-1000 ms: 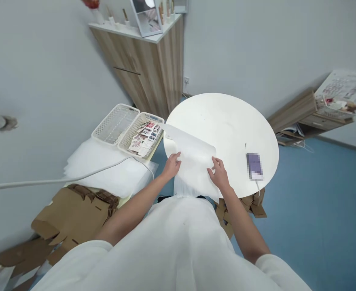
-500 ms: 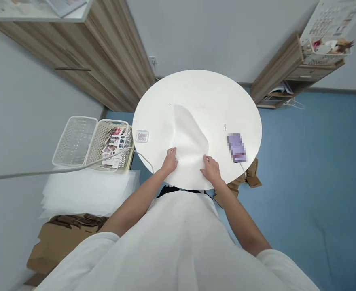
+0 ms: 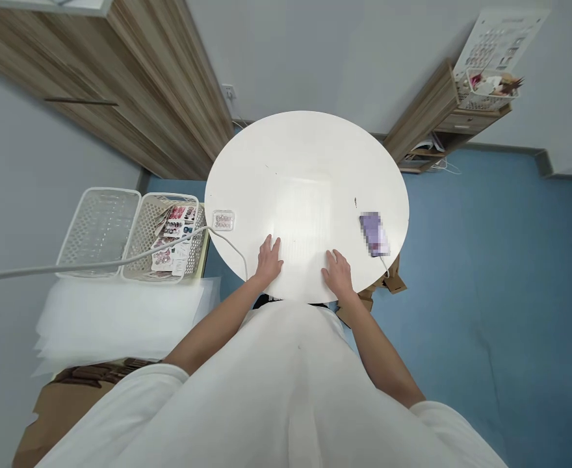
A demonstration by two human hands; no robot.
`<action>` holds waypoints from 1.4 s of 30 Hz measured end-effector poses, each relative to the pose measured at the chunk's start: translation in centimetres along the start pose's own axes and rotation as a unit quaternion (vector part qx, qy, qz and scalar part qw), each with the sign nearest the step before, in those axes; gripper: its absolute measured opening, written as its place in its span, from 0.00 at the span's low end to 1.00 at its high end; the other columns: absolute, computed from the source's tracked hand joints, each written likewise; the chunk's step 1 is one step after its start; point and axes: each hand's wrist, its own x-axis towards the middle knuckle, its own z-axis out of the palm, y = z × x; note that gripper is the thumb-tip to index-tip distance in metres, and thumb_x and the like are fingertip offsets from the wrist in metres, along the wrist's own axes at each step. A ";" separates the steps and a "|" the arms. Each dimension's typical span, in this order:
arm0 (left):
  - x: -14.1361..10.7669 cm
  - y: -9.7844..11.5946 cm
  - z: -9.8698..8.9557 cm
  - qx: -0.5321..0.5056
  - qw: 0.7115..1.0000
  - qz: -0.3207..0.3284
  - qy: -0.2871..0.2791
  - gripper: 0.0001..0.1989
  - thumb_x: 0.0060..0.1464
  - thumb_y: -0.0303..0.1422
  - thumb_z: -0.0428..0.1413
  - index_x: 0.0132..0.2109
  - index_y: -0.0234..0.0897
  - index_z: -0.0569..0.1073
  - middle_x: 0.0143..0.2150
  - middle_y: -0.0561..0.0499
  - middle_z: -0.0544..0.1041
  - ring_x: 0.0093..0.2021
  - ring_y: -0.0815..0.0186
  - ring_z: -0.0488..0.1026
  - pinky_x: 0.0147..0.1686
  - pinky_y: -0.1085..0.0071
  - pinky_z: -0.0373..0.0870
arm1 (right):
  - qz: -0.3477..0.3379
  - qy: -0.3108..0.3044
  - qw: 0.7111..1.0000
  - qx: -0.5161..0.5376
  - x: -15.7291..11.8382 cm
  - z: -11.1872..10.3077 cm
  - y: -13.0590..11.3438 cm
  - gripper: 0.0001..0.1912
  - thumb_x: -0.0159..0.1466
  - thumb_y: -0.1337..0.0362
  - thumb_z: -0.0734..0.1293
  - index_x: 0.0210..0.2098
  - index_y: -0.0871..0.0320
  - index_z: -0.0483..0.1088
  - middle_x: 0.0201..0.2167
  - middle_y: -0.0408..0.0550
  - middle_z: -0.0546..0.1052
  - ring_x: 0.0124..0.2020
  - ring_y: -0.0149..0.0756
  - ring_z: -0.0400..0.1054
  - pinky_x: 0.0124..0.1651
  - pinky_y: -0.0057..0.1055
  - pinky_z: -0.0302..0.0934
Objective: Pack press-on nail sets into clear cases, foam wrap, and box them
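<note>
My left hand (image 3: 268, 261) lies open near the front edge of a round white table (image 3: 247, 156), its fingers stretched forward on the white surface. Level with it, my right hand (image 3: 337, 273) rests palm down, fingers apart, holding nothing. A thin white sheet (image 3: 304, 214) appears to lie flat between and beyond the hands; its edges blend into the tabletop and are hard to make out. Left of my left hand sits a small clear plastic case (image 3: 223, 220) with pinkish pieces inside. A phone (image 3: 374, 234) with a blurred purple screen lies on the right side.
A grey cable (image 3: 169, 259) crosses from the left onto the table. Beside the table stand a white basket (image 3: 140, 266) holding printed cards, an empty-looking basket (image 3: 93, 227) and stacked white sheets (image 3: 120, 318). Cardboard boxes (image 3: 66, 416) lie below. A wooden cabinet (image 3: 159, 78) stands behind.
The white sheet, raised and curled between my hands before, has gone down flat. My fingers have let go of it and spread out. The view has shifted slightly.
</note>
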 end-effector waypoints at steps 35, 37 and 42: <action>-4.4 0.6 1.6 0.232 0.968 -0.002 -0.092 0.29 0.57 0.35 0.44 0.65 0.34 0.49 0.68 0.43 0.45 0.67 0.52 0.37 0.60 0.50 0.43 | -0.098 -0.097 0.990 -0.030 -0.8 2.4 0.7 0.29 0.65 0.57 0.51 0.63 0.62 0.46 0.66 0.56 0.41 0.67 0.46 0.32 0.62 0.52 0.34; -4.4 0.5 1.4 0.221 0.972 0.000 -0.086 0.30 0.57 0.35 0.44 0.65 0.34 0.49 0.68 0.42 0.45 0.67 0.53 0.37 0.60 0.51 0.43 | -0.097 -0.060 0.993 -0.013 -1.1 2.4 0.5 0.29 0.65 0.57 0.51 0.63 0.62 0.47 0.66 0.57 0.44 0.67 0.46 0.34 0.62 0.52 0.35; -4.6 -1.2 -0.1 0.164 0.985 0.001 -0.054 0.32 0.56 0.39 0.46 0.65 0.34 0.47 0.67 0.40 0.45 0.67 0.52 0.37 0.60 0.50 0.43 | -0.134 0.032 0.990 0.032 -1.0 2.3 -2.0 0.26 0.65 0.63 0.51 0.61 0.62 0.50 0.64 0.57 0.51 0.66 0.43 0.40 0.62 0.50 0.40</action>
